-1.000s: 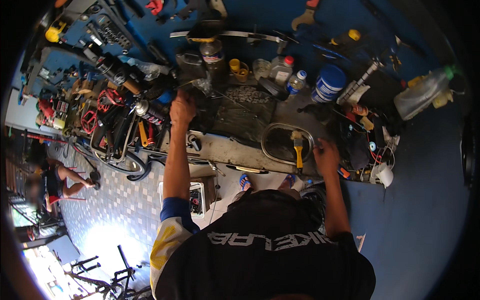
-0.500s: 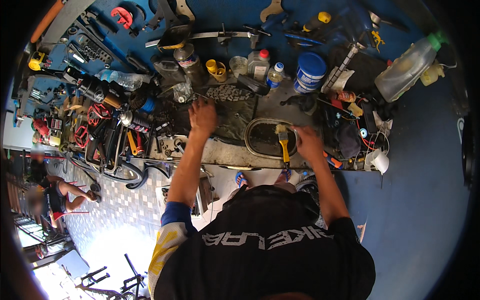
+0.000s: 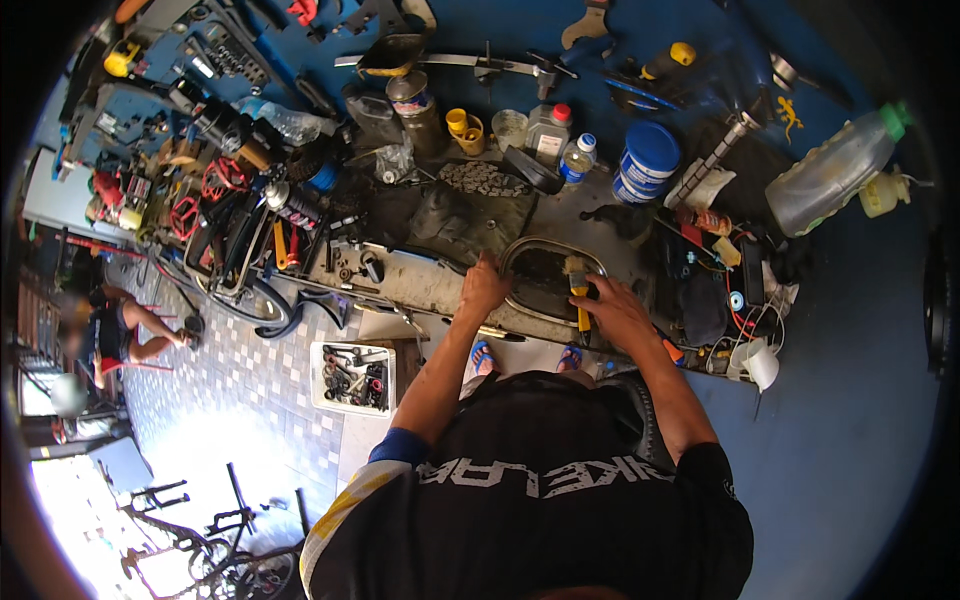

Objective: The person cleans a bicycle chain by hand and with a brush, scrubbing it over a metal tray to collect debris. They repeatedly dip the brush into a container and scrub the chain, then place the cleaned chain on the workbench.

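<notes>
My right hand (image 3: 618,312) is closed on a paintbrush (image 3: 582,312) with a yellow handle and pale bristles, held over an oval metal-rimmed tray (image 3: 507,272) with a dark bottom. By the tray's left rim is my left hand (image 3: 484,290), its fingers drawn together; whether they pinch the rim or something small is hidden. Beyond the left hand a dark, stained sheet (image 3: 455,222) covers part of the bench. A heap of small metal pieces (image 3: 485,180) lies at its far edge.
Behind stand a blue-lidded tub (image 3: 648,160), a blue-capped bottle (image 3: 578,158), a red-capped container (image 3: 548,132) and yellow cups (image 3: 466,132). Tools and cables (image 3: 725,285) crowd the right. A spray can (image 3: 292,203) stands left. Below the bench is a parts bin (image 3: 352,378); a person (image 3: 130,325) sits far left.
My left hand has come back from the far side of the sheet to the tray's left rim. My right hand has moved from the tray's right rim onto the paintbrush.
</notes>
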